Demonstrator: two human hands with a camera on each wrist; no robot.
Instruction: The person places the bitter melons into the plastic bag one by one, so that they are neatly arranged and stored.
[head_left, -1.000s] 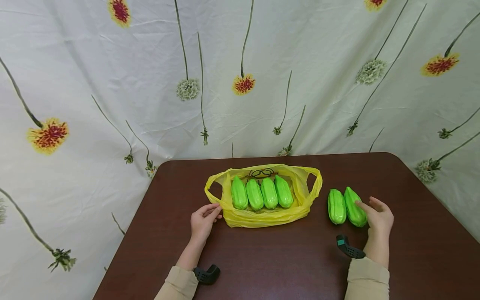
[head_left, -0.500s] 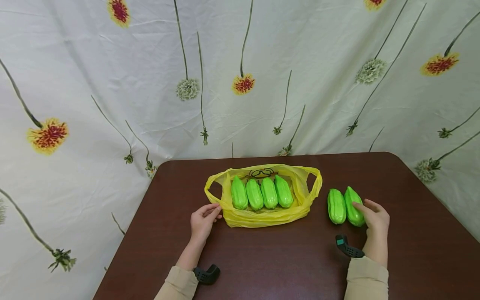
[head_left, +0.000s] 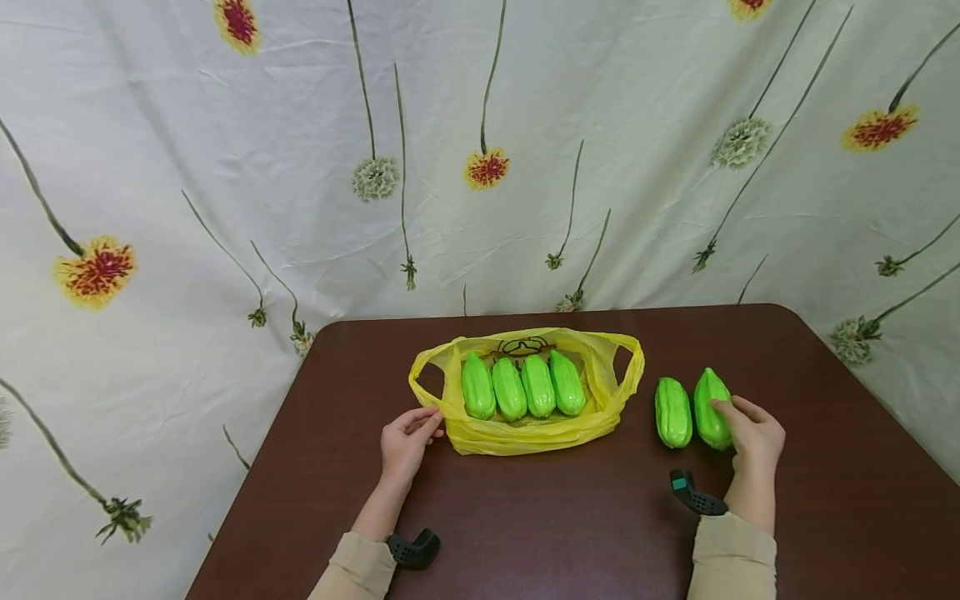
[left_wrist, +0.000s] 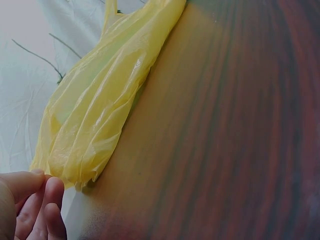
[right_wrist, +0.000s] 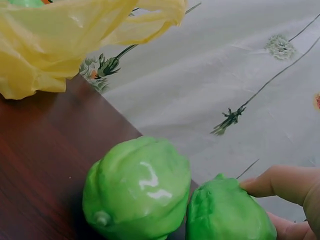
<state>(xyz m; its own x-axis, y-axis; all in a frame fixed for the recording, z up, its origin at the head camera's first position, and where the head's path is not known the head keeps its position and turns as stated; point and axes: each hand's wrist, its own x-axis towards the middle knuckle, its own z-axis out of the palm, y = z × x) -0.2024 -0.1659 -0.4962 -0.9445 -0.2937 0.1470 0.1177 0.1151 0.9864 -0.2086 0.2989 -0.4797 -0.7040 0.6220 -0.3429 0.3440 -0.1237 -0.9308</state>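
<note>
A yellow plastic bag (head_left: 525, 437) lies with its mouth spread on the table, several green papayas (head_left: 522, 387) side by side inside it. My left hand (head_left: 406, 446) pinches the bag's near left edge between thumb and fingers, as the left wrist view shows on the gathered plastic (left_wrist: 90, 130). To the right of the bag are two more glossy, ridged papayas. My right hand (head_left: 756, 440) grips the outer papaya (head_left: 711, 408) from its right side, the thumb (right_wrist: 265, 184) on top near its end. The other papaya (head_left: 673, 412) stays untouched just left of it.
The dark brown table (head_left: 555, 525) ends at a far edge right behind the bag. A white cloth with printed flowers (head_left: 450, 250) hangs beyond it. Both bag handles stand out sideways, the right handle (head_left: 630, 367) near the loose papayas.
The right hand has closed on the outer papaya and shifted it slightly away from its neighbour, standing it straighter, with a wider gap between them. The left hand and bag have not moved.
</note>
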